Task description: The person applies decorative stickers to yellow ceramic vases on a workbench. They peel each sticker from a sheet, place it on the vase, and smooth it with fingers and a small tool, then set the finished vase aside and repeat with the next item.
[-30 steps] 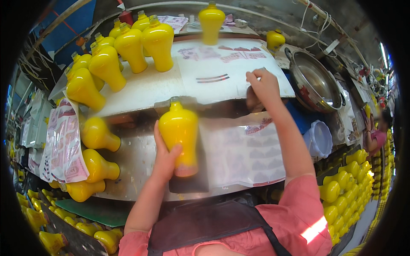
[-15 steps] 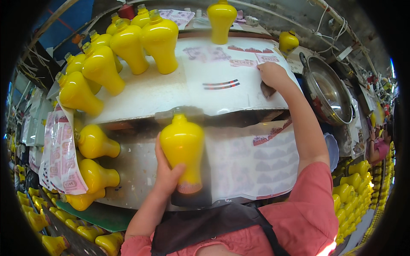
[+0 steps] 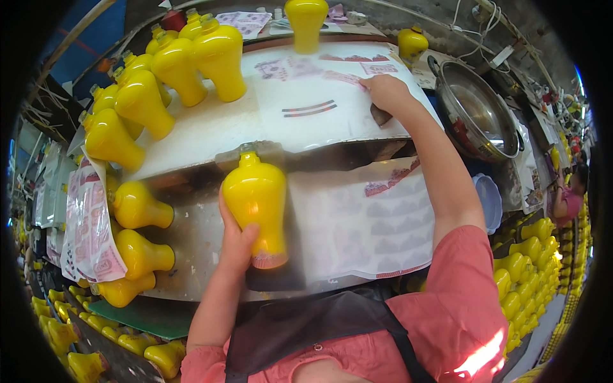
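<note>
Near: the left hand [image 3: 236, 246] clasps a yellow bottle [image 3: 257, 198] over the lower bench [image 3: 196, 220], neck pointing away. Farther: the separate right hand [image 3: 387, 96], gripping a brown piece [image 3: 381, 115], reaches a patterned strip [image 3: 341, 76] on the white board [image 3: 345, 131]; pinching is unclear. Apparent step: picking up the strip. Next move calls for flat, crease-free lifting.

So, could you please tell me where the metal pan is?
The metal pan is on the head view's right, beside the white board, beyond the right hand.
</note>
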A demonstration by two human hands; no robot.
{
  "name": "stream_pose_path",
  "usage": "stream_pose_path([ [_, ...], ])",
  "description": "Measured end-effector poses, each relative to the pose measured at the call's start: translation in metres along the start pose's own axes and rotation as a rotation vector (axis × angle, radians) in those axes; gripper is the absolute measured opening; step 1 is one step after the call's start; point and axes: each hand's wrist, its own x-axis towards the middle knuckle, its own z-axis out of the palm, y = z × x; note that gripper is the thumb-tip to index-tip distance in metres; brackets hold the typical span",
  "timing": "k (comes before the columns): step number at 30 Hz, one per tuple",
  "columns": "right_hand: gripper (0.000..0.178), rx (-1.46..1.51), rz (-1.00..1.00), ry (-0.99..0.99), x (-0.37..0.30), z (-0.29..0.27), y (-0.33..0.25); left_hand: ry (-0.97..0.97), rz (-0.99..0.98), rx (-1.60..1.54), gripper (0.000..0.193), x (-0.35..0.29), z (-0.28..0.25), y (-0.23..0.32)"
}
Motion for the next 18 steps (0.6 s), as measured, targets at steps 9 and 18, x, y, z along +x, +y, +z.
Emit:
stream_pose_path([
  [9,0.041,0.000,-0.063,-0.071,-0.109,-0.024,-0.028,-0.018,0.018,0.047,0.101,0.001,-0.002,-0.002],
  [18,0.039,0.016,-0.087,0.139,-0.113,0.004,-0.037,-0.041,0.012,0.042,0.101,0.000,-0.003,0.001],
])
